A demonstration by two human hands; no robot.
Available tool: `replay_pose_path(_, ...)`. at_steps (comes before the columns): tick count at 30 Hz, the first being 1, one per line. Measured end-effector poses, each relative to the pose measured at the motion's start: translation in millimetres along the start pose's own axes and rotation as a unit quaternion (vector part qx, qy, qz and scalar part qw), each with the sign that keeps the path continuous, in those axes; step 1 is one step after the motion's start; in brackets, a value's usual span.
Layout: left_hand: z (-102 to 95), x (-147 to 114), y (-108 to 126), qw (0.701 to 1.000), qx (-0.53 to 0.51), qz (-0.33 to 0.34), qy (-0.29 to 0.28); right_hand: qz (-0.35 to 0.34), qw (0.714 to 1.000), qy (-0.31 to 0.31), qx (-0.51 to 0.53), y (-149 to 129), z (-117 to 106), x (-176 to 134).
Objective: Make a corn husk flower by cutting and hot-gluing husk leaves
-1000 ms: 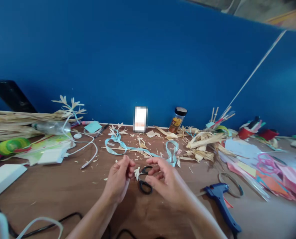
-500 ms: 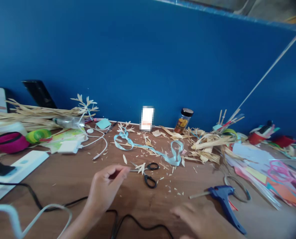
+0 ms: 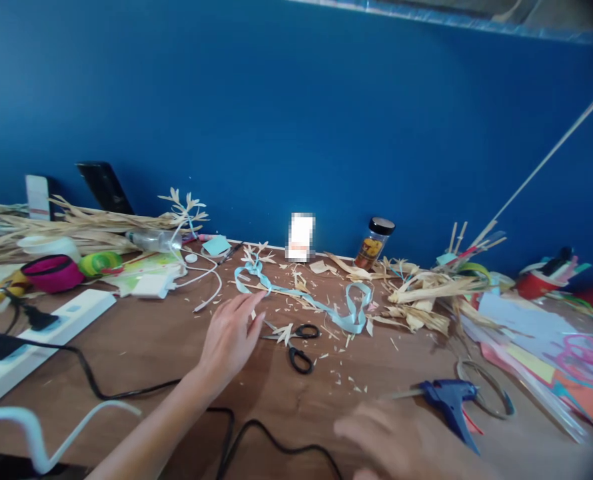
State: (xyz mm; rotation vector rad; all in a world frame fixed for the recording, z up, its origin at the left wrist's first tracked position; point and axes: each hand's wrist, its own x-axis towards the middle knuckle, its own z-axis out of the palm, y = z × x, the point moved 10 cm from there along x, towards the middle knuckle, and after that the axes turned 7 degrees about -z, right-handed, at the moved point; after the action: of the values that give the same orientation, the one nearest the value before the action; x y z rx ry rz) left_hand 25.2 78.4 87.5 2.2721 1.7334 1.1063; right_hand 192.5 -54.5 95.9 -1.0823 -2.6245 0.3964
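Note:
My left hand (image 3: 229,335) is open over the table, fingers stretched forward and thumb apart. Its fingertips reach the near edge of a light blue ribbon (image 3: 289,292); whether they touch it I cannot tell. A pale petal-like sliver shows between thumb and fingers, apparently on the tabletop. Just right of the thumb lie black-handled scissors (image 3: 300,360), with a small dried-husk flower (image 3: 285,333) across their blades. My right hand (image 3: 386,437) is low at the front, smeared by motion, its fingers unclear. Beside it lies a blue glue gun (image 3: 449,398).
Husk scraps litter the table (image 3: 296,407). A black-lidded jar (image 3: 375,243) stands near the blue wall, beside dried husks (image 3: 421,293). At left are a white power strip (image 3: 84,313) and a magenta band (image 3: 51,273). A black cable (image 3: 286,450) crosses the front; coloured papers (image 3: 521,313) lie right.
My left hand has opened from a pinch and moved forward toward the ribbon. The right hand is more blurred, close to its former place. The view has shifted slightly left.

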Motion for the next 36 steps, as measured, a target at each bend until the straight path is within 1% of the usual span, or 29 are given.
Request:
replay_pose_path(1,1.5,-3.0,-0.5,1.0,-0.006,-0.001,0.0,-0.001,1.0,0.014,0.002,4.1,-13.3,8.5)
replay_pose_path(2,2.8,-6.8,-1.6,1.0,-0.013,-0.007,0.0,-0.008,1.0,0.019,0.008,8.6,-21.6,18.6)
replay_pose_path(3,4.1,-11.7,-3.4,1.0,-0.019,-0.018,-0.004,-0.003,1.0,0.006,0.016,17.1,-22.9,29.6)
replay_pose_path(4,5.7,-17.7,-5.3,0.999,-0.025,-0.031,-0.012,0.005,1.0,0.006,0.006,27.6,-23.6,41.3)
replay_pose_path(7,9.6,-41.7,-7.0,0.997,-0.038,-0.05,-0.051,0.035,0.997,-0.025,-0.062,62.4,-4.9,77.1)
replay_pose_path(8,8.7,-50.8,-5.2,0.997,-0.037,-0.041,-0.059,0.041,0.995,-0.038,-0.087,72.4,4.1,88.4)
replay_pose_path(10,6.3,-69.3,-0.7,0.996,-0.036,-0.012,-0.076,0.043,0.993,-0.048,-0.097,86.9,19.5,108.7)
replay_pose_path(12,-1.2,-84.9,-1.2,0.997,-0.031,0.002,-0.07,0.045,0.992,-0.055,-0.1,96.3,30.1,124.9)
replay_pose_path(15,-16.6,-101.7,-4.9,0.999,-0.023,0.015,-0.042,0.042,0.991,-0.074,-0.098,103.3,39.5,141.2)
replay_pose_path(21,-36.7,-119.4,-11.1,0.999,-0.003,0.023,-0.022,0.035,0.988,-0.118,-0.09,110.7,52.7,155.4)
replay_pose_path(24,-41.9,-124.1,-11.0,0.999,0.006,0.038,-0.011,0.036,0.987,-0.132,-0.082,114.3,60.9,158.7)
replay_pose_path(27,-42.6,-125.9,-11.2,0.999,0.008,0.046,-0.007,0.042,0.988,-0.133,-0.066,117.0,66.1,160.6)
replay_pose_path(31,-42.7,-125.2,-11.4,0.999,-0.011,0.046,-0.007,0.054,0.992,-0.111,-0.021,118.4,61.9,159.9)
replay_pose_path(34,-42.1,-123.0,-11.4,0.998,-0.039,0.04,-0.014,0.065,0.995,-0.073,0.037,118.2,50.2,157.4)
replay_pose_path(36,-40.6,-117.7,-12.3,0.997,-0.077,0.022,-0.023,0.079,0.992,-0.039,0.089,116.2,41.0,154.3)
